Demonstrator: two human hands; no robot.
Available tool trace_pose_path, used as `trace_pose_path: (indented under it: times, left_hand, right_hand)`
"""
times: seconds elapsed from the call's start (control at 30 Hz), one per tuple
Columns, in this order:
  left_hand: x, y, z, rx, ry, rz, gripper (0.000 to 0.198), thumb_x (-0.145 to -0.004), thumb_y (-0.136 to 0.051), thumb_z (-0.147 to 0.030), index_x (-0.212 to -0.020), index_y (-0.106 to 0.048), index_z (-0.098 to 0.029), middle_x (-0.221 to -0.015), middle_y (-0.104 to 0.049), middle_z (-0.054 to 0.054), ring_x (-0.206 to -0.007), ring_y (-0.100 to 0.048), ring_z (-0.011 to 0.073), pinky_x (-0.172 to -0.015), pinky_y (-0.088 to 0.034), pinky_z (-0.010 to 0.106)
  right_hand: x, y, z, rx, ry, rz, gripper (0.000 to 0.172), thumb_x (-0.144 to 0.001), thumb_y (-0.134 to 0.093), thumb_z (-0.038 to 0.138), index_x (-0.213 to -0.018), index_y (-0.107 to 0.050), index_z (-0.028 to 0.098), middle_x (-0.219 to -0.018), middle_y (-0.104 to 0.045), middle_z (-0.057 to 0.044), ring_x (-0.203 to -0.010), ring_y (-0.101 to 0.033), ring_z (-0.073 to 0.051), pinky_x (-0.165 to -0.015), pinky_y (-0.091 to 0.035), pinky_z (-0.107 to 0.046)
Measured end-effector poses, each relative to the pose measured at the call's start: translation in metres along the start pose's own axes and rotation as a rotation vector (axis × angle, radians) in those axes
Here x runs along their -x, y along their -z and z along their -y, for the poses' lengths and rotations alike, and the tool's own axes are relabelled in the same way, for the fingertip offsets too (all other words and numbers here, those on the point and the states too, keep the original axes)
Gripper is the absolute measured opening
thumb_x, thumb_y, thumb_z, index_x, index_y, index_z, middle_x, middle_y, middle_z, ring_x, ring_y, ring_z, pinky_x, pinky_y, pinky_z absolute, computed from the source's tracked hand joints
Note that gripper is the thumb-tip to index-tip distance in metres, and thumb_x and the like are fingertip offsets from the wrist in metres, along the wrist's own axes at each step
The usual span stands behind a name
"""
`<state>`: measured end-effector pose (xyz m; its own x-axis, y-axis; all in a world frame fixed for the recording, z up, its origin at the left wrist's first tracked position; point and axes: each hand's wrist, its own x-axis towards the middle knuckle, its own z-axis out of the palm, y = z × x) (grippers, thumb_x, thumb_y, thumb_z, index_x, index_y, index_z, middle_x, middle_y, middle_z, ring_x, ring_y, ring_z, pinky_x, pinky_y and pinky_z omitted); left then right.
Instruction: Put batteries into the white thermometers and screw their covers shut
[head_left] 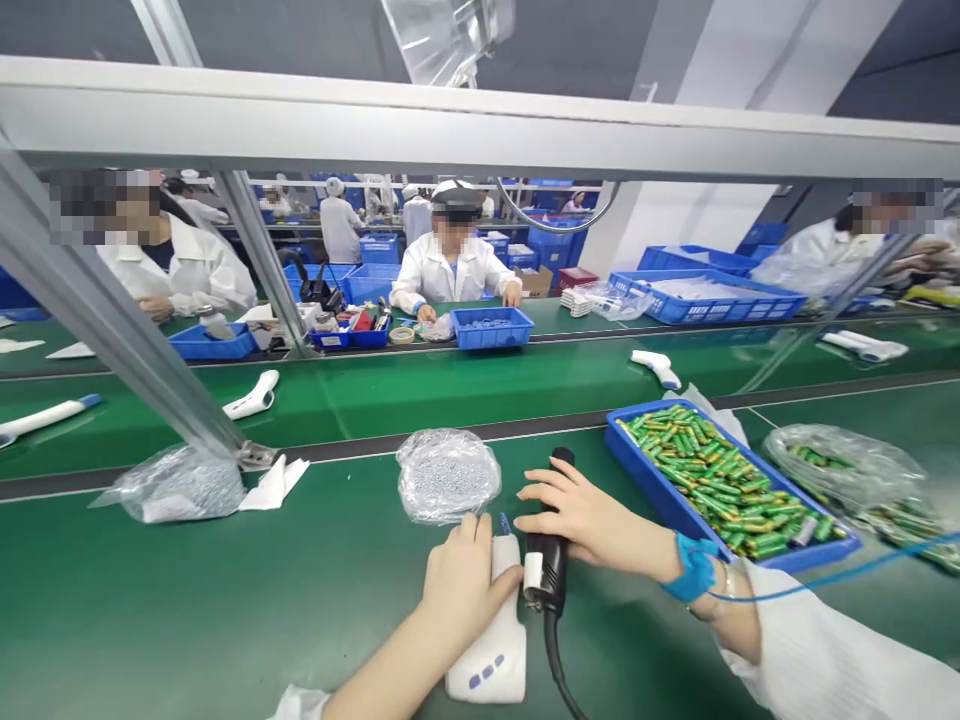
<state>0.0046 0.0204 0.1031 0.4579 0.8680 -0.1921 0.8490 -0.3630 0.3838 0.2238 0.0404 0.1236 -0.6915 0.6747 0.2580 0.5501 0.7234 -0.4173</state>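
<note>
On the green bench in front of me lies a white handheld thermometer (501,650) with small blue buttons on its near end. My left hand (463,572) is closed around its upper part, thumb along the right side. A bluish tip shows at its far end. Right beside it is a black electric screwdriver (553,575), its cord running toward me. Across the screwdriver's body my right hand (592,520) rests with fingers stretched and spread. A blue wrist strap (694,567) circles my right wrist. Just beyond my left hand sits a clear bag of small screws (448,475).
A blue tray (637,470) of green batteries stands right, beside a plastic bag (847,460) with more batteries. Another bag (187,485) lies left by a metal post (127,300). Thermometer parts (656,367) lie on the green belt (450,395); a co-worker (454,265) sits across.
</note>
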Motion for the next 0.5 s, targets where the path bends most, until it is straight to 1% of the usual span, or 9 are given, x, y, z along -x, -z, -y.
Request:
trace_pose_path:
  times: [0.03,0.1,0.17,0.27,0.33,0.37,0.4,0.43,0.5]
  left_hand:
    - [-0.007,0.000,-0.006,-0.037,0.023,0.001,0.056,-0.084,-0.050,-0.040,-0.128,-0.046,-0.006,-0.116,-0.056,0.019,-0.102,-0.057,0.0325,-0.078,-0.050,0.041]
    - [-0.021,-0.007,-0.013,-0.088,0.024,0.022,0.062,-0.080,-0.055,-0.047,-0.122,-0.050,-0.003,-0.112,-0.056,0.020,-0.095,-0.060,0.0336,-0.074,-0.050,0.041]
    - [-0.030,-0.018,-0.015,-0.104,0.004,0.040,0.056,-0.077,-0.056,-0.049,-0.112,-0.057,-0.005,-0.106,-0.058,0.019,-0.087,-0.063,0.0330,-0.071,-0.050,0.041]
    - [-0.033,-0.028,-0.007,-0.104,-0.033,0.053,0.036,-0.076,-0.055,-0.038,-0.101,-0.062,-0.013,-0.100,-0.058,0.013,-0.081,-0.064,0.0311,-0.068,-0.050,0.041]
    - [-0.029,-0.026,0.000,-0.088,-0.079,0.031,0.033,-0.074,-0.054,-0.031,-0.104,-0.061,-0.018,-0.102,-0.056,0.009,-0.078,-0.064,0.0280,-0.067,-0.051,0.039]
    - [-0.025,-0.024,0.004,-0.059,-0.115,-0.008,0.035,-0.074,-0.053,-0.029,-0.108,-0.059,-0.021,-0.104,-0.056,0.008,-0.075,-0.064,0.0257,-0.066,-0.051,0.038]
    - [-0.022,-0.021,0.008,-0.010,-0.161,-0.073,0.037,-0.074,-0.052,-0.026,-0.111,-0.057,-0.023,-0.106,-0.055,0.007,-0.072,-0.064,0.0231,-0.065,-0.051,0.036]
    - [-0.017,-0.017,0.011,0.059,-0.221,-0.160,0.038,-0.074,-0.051,-0.024,-0.112,-0.056,-0.024,-0.107,-0.054,0.007,-0.070,-0.063,0.0208,-0.063,-0.050,0.034]
    - [-0.009,-0.010,0.016,0.246,-0.380,-0.382,0.036,-0.075,-0.049,-0.019,-0.111,-0.055,-0.023,-0.108,-0.054,0.008,-0.073,-0.062,0.0189,-0.063,-0.050,0.031]
  right_hand:
    - [0.003,-0.003,-0.004,0.065,-0.032,0.046,0.044,-0.073,-0.058,0.007,-0.110,-0.062,0.031,-0.114,-0.060,-0.006,-0.121,-0.043,-0.030,-0.104,-0.019,-0.060]
    - [0.010,-0.007,-0.011,0.174,-0.121,0.099,0.045,-0.073,-0.052,0.001,-0.107,-0.065,0.028,-0.116,-0.060,-0.009,-0.122,-0.042,-0.031,-0.103,-0.023,-0.060]
    - [0.017,-0.001,-0.017,0.257,-0.235,0.113,0.046,-0.075,-0.048,0.000,-0.109,-0.065,0.026,-0.120,-0.058,-0.011,-0.123,-0.043,-0.030,-0.103,-0.029,-0.055]
    - [0.031,0.026,-0.032,0.355,-0.460,0.064,0.045,-0.080,-0.049,0.005,-0.117,-0.059,0.026,-0.125,-0.055,-0.008,-0.120,-0.047,-0.025,-0.101,-0.037,-0.044]
    - [0.044,0.050,-0.050,0.410,-0.655,0.005,0.034,-0.087,-0.048,0.014,-0.118,-0.057,0.024,-0.119,-0.058,-0.008,-0.110,-0.054,-0.022,-0.095,-0.043,-0.041]
    - [0.052,0.059,-0.062,0.431,-0.764,-0.021,0.027,-0.090,-0.047,0.019,-0.116,-0.057,0.020,-0.112,-0.061,-0.008,-0.102,-0.058,-0.021,-0.089,-0.047,-0.041]
    - [0.059,0.067,-0.074,0.446,-0.873,-0.039,0.023,-0.092,-0.048,0.025,-0.112,-0.057,0.017,-0.105,-0.062,-0.007,-0.094,-0.061,-0.020,-0.083,-0.050,-0.040]
    - [0.066,0.072,-0.086,0.454,-0.974,-0.049,0.022,-0.093,-0.048,0.029,-0.107,-0.058,0.015,-0.098,-0.063,-0.006,-0.086,-0.062,-0.018,-0.078,-0.051,-0.039]
    - [0.076,0.075,-0.109,0.449,-1.117,-0.053,0.025,-0.092,-0.051,0.035,-0.103,-0.058,0.013,-0.092,-0.063,-0.004,-0.079,-0.062,-0.016,-0.072,-0.053,-0.035]
